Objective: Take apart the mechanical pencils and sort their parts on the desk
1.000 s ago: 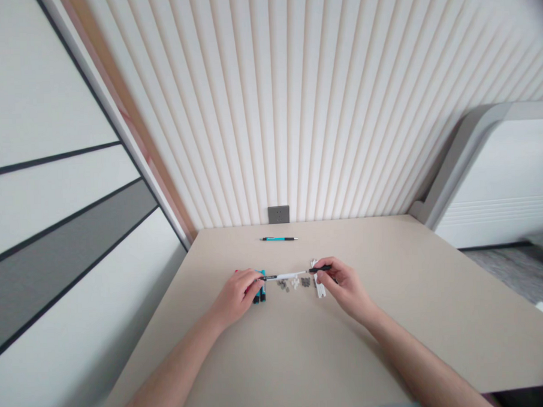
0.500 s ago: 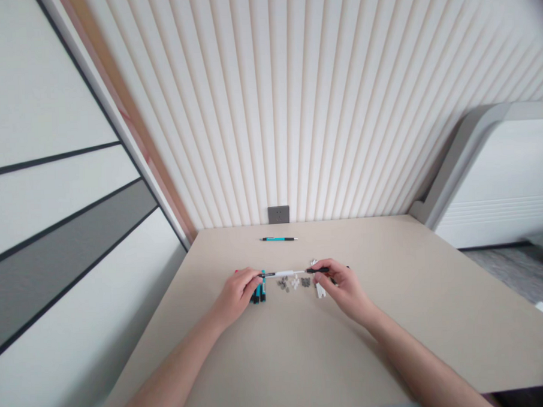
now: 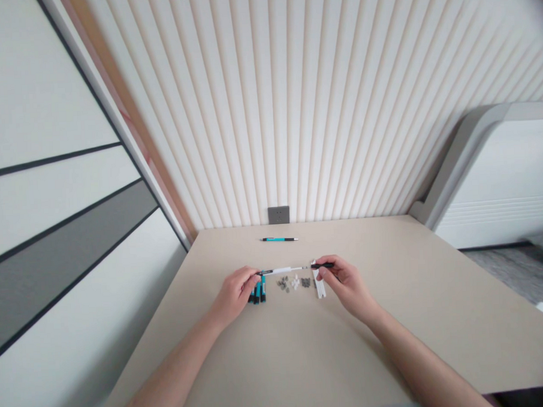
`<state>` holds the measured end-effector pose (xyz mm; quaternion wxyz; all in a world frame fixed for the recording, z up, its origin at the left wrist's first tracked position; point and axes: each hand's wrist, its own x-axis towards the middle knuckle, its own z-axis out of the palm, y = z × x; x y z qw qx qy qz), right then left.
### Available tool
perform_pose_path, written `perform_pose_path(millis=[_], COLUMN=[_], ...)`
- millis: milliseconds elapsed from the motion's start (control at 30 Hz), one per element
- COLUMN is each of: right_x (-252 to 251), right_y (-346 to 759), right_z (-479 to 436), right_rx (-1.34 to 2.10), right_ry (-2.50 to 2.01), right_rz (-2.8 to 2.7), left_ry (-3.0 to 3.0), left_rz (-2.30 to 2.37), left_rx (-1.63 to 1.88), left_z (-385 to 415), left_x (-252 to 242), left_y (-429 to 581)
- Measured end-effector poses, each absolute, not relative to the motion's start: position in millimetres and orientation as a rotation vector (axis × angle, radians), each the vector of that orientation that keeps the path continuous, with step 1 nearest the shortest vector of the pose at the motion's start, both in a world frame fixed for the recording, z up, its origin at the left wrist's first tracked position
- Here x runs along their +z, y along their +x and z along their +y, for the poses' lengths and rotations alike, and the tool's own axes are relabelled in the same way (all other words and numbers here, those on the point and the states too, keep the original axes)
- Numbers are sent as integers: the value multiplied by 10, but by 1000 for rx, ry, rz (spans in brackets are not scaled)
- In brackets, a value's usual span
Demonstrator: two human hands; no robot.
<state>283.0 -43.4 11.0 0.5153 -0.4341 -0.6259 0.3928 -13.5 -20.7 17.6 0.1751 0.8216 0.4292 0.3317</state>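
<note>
My left hand (image 3: pixel 237 292) pinches the black end of a slim pen body (image 3: pixel 281 270), which has a white middle section. My right hand (image 3: pixel 344 282) grips a black pen part (image 3: pixel 323 265). Between the two, a thin pale rod (image 3: pixel 298 268) joins the white section to the black part. Beneath my left fingers lie several teal-and-black pen barrels (image 3: pixel 259 291), partly covered. White tubes (image 3: pixel 319 284) lie by my right fingertips. Small grey pieces (image 3: pixel 283 282), white pieces (image 3: pixel 295 281) and dark grey pieces (image 3: pixel 306 282) sit in little heaps between the hands.
A whole teal-and-black pen (image 3: pixel 279 239) lies farther back on the beige table (image 3: pixel 278 347). Behind the table rises a ribbed white wall (image 3: pixel 249 108) with a dark socket (image 3: pixel 278 215). A cabinet stands at left, and a grey-and-white headboard-like panel (image 3: pixel 500 181) at right.
My right hand has shifted slightly up and right, and more of the thin rod shows between the white section and the black part. The held pieces are now tilted, right end higher.
</note>
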Motion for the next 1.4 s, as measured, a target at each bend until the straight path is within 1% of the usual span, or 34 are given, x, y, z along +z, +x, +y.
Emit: perform_pose_path(millis=[400,800,867,1000,1167,1267,1400], right_x=[182,191,199,219,189,133,54], right_y=[2848,2941,3038,3345,3718,3846,3896], right_z=[-452,-396,-341,-193,-96,-87,-92], right_rx=[1009,925,833,530,326,285,317], right_ry=[-1017,-1054,-1123,-1382,-1691,-1897,-2090], right_rz=[-1423,-1401,-1382,-1379,-1625,-1755,-1817], left_ry=[2276,2263,2261,2262,2271,2273,2281], left_rz=[1231,1231,1236,1238,1234,1231,1228], left_rx=[943,960,958,956,952,953,950], left_z=[-223,-225,-229,-233,-227,-224,-223], left_x=[211,206,211,225,223,216,220], left_y=[-127,-126,-123,-110,-110,-119,-121])
